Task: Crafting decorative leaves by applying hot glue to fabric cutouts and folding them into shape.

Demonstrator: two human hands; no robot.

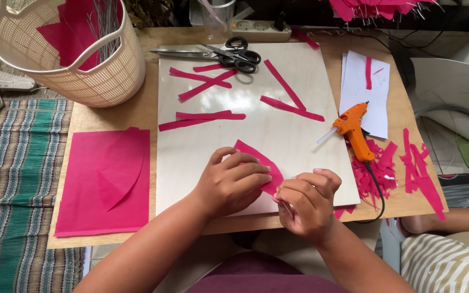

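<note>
On white board [278,135], left hand [229,184] flat on pink petal [259,160], right hand [308,201] pinching its edge.

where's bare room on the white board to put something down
Bare patch mid-board, between the pink strips and the glue gun. Another at the lower left corner, beside the left hand. Crowded up top by the scissors and around the right hand.
</note>
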